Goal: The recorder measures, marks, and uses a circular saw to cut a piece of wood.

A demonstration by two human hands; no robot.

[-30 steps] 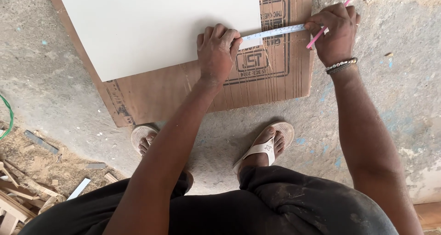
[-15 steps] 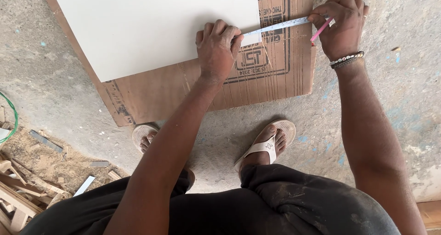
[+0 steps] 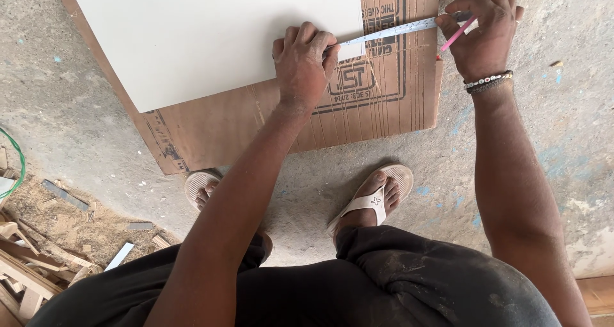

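Note:
A white sheet [image 3: 211, 32] lies on a brown board [image 3: 256, 119] on the concrete floor. My left hand [image 3: 304, 61] presses down at the white sheet's lower right corner, pinning the end of a metal measuring tape [image 3: 400, 29]. The tape runs right across the board to my right hand [image 3: 483, 26], which pinches the tape's other end and also holds a pink pencil [image 3: 457, 32] at the board's right edge. A beaded bracelet [image 3: 487, 82] sits on my right wrist.
My feet in pale sandals [image 3: 371, 199] stand on the floor just below the board. Wood offcuts and sawdust [image 3: 45, 237] are piled at the lower left, with a green cable [image 3: 19, 167] at the left edge.
The view has shifted, so board and hands sit higher in the picture. My right hand has moved a little further right along the tape with the pencil. The left hand stays pressed on the tape.

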